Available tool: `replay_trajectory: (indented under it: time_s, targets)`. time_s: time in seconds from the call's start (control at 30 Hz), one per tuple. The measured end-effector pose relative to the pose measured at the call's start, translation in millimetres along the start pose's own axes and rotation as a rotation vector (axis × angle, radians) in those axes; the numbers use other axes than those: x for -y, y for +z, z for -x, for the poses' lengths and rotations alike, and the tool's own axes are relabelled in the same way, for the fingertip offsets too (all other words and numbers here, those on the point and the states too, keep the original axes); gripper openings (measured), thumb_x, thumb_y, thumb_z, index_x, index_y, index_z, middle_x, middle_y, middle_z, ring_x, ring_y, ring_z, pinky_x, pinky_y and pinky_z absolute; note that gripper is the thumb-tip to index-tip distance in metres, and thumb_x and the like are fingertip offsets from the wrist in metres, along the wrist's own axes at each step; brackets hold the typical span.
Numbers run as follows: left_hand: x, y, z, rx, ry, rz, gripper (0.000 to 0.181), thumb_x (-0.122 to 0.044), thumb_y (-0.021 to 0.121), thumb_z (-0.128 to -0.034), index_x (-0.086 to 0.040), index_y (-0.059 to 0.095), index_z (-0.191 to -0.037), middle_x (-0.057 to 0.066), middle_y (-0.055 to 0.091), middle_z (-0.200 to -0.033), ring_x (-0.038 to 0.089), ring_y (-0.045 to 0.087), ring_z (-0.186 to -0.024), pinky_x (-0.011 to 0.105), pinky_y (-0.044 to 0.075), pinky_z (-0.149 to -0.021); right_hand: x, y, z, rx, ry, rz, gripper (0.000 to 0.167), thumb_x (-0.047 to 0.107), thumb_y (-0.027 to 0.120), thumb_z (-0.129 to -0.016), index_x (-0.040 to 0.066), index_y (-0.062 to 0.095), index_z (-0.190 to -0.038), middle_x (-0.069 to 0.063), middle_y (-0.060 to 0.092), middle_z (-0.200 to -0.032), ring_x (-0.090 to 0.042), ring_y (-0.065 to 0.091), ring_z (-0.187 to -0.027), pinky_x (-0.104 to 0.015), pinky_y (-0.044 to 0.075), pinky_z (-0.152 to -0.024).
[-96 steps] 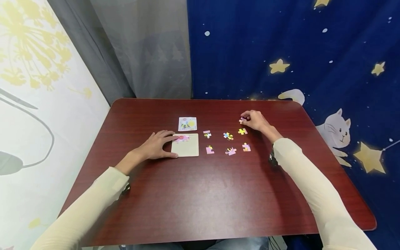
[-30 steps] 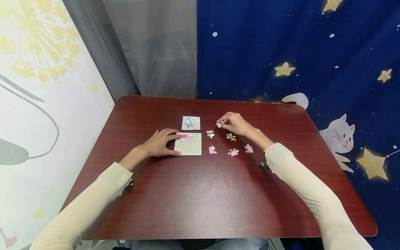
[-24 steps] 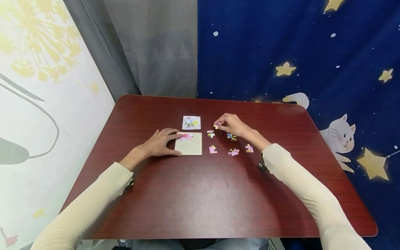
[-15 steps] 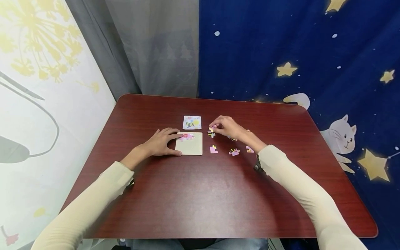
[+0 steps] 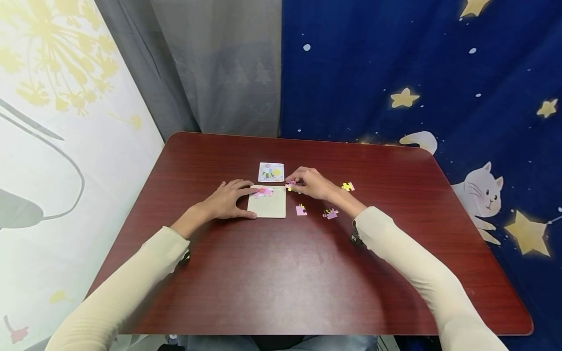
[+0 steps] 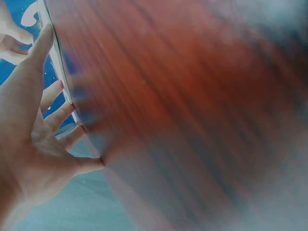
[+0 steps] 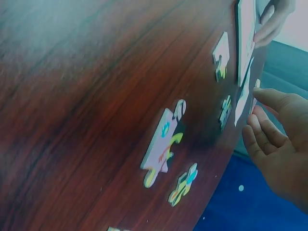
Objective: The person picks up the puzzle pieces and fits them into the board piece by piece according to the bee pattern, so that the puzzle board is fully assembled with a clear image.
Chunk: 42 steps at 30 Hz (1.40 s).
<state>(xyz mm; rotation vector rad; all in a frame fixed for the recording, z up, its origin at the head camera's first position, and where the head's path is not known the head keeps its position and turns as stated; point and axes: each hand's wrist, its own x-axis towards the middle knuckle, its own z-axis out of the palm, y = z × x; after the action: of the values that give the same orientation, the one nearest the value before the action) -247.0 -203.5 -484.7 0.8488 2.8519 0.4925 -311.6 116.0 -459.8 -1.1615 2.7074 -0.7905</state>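
Observation:
My left hand (image 5: 226, 200) lies with spread fingers at the left side of a pale square puzzle board (image 5: 269, 207). Its index finger touches a pink jigsaw piece (image 5: 265, 192) in the board's upper left. Thumb and fingers of my right hand (image 5: 309, 183) pinch a pink-and-yellow jigsaw piece (image 5: 290, 184), near the board's upper right corner. In the right wrist view this piece (image 7: 256, 89) shows only edge-on by the thumb. Loose jigsaw pieces lie right of the board: a pink one (image 5: 301, 210), a bee-patterned one (image 5: 331, 213) and a yellow one (image 5: 348, 186). My right hand and forearm cover others.
A square picture card (image 5: 270, 172) with a bee on it lies just beyond the board. Everything rests on a dark red-brown table (image 5: 246, 282). A grey curtain (image 5: 228, 73) and a blue starry curtain (image 5: 351, 73) hang behind its far edge.
My right hand has carried the jigsaw piece leftward from the far right of the group to the board's upper right corner. The left hand keeps its place on the board.

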Motion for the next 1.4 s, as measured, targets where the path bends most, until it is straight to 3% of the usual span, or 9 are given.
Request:
replay_trajectory:
  time_s: [0.27,0.63,1.4]
  targets:
    - [-0.3,-0.6,0.6,0.001,-0.004,0.003,0.091,-0.068,0.078,-0.0818,-0.024,0.049,-0.157,0.009,0.042,-0.160,0.035,0.032,-0.150,0.076,0.017,-0.116,9,9,-5.3,0.020,-0.034,0.003,0.025,0.010,0.074,-0.098,0.004,0.076,-0.122,-0.014,0.069,-0.118,-0.027,0.064,-0.104,-0.042,0.057,-0.090]
    - [-1.1,-0.9,0.6,0.010,-0.012,-0.004,0.091,-0.068,0.077,-0.0822,-0.025,0.049,-0.157,0.008,0.042,-0.160,0.034,0.031,-0.150,0.075,0.018,-0.117,18,16,-9.7,0.041,-0.044,0.010,0.026,0.011,0.073,-0.098,0.005,0.076,-0.123,-0.012,0.069,-0.121,-0.028,0.063,-0.102,-0.035,0.052,-0.084]
    - [-2.2,-3.3,1.4,0.023,-0.017,0.005,0.090,-0.067,0.077,-0.0834,-0.024,0.049,-0.157,0.009,0.041,-0.161,0.034,0.031,-0.151,0.075,0.017,-0.117,21,27,-14.6,0.087,-0.055,0.030,0.024,0.008,0.073,-0.097,0.006,0.077,-0.121,-0.012,0.070,-0.120,-0.021,0.065,-0.107,-0.036,0.054,-0.096]
